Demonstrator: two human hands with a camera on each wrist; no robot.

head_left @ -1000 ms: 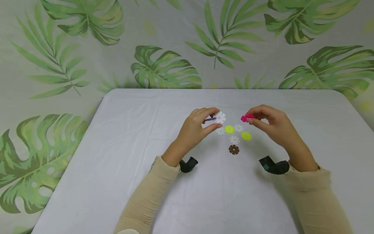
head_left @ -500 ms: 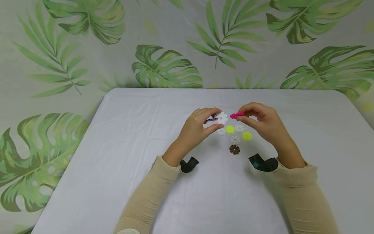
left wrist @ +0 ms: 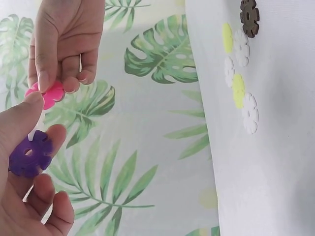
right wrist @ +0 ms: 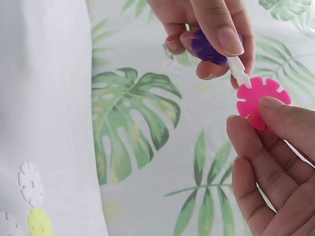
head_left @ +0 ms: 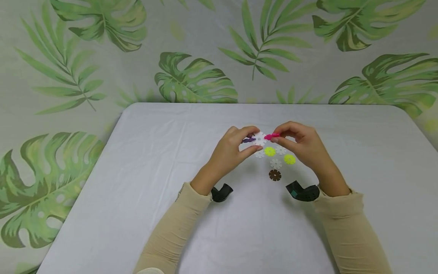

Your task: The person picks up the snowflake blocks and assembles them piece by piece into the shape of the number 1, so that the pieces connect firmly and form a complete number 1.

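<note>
1. Pink disc (right wrist: pixel 253 95), notched all round, is held up above the table (head_left: pixel 154 171), pinched between thumb and fingers of the right hand (head_left: pixel 305 145).
2. Opposite, the left hand (head_left: pixel 230 146) grasps a white disc (head_left: pixel 259 139) between thumb and forefinger, with a purple disc (left wrist: pixel 32 163) set crosswise to it. Pink and white meet edge to edge; how deeply the notches engage, I cannot tell.
3. By my reading, the pink piece is light, stiff, thin plastic, smooth enough to slide under a loose pinch; a hard sideways twist could bend a tooth.
4. I favour a hold on its flat faces, toward the rim away from the white piece, fingertips off the meeting notch.
5. Yellow discs (head_left: pixel 289 159), loose white discs (head_left: pixel 274 165) and a brown disc (head_left: pixel 275 172) lie on the near side of the hands. The table's far edge runs beyond, before a leafy backdrop (head_left: pixel 195 80); I judge the roomier paths to be sideways.
</note>
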